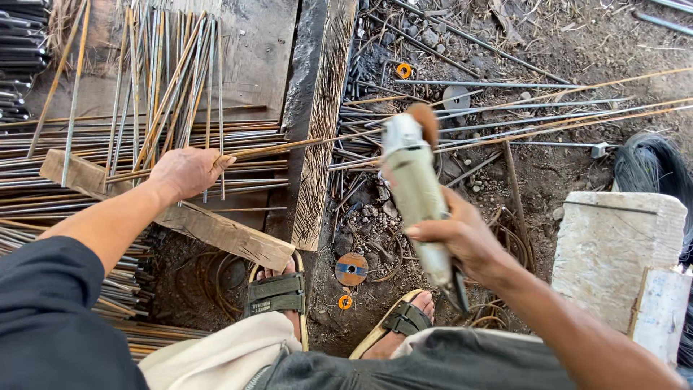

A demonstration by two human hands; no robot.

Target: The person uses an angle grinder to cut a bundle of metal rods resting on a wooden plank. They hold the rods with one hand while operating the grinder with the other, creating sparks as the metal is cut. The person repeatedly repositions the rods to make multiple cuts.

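**A:** What's closest to the camera?

**B:** The person's lap and two sandalled feet. The left foot (278, 292) rests on dirt beside a wooden plank (216, 230), the right foot (404, 321) is a little to the side. Between them lies a worn round cutting disc (351, 269) with a small orange ring (345, 302) near it.

**A:** And the right hand?

**B:** The right hand (462, 238) is wrapped tightly round the body of an angle grinder (417, 191), fingers curled over the pale casing. The grinder points away from the person, its disc (426, 119) at the far end, raised above the ground and blurred, so I cannot tell if it touches anything.

**A:** The left hand?

**B:** The left hand (186, 172) reaches out over the plank, palm down, fingers closed narrowly on a thin rusty rod (289, 146). That rod runs sideways from the hand across the dark upright board (317, 123) toward the grinder's disc.

**A:** What sits around them?

**B:** Under and beyond the left hand, stacks of steel rods (130, 141) lie flat, with more thin rods (170, 79) leaning across them on a flat wooden panel (253, 58). To the right, near the person's arm, stands a pale stone block (613, 245).

**A:** And farthest off?

**B:** Long rods (548, 115) stretch across the dirt, with another orange ring (403, 70) among scrap, and a dark coil of wire (653, 166) at the right edge.
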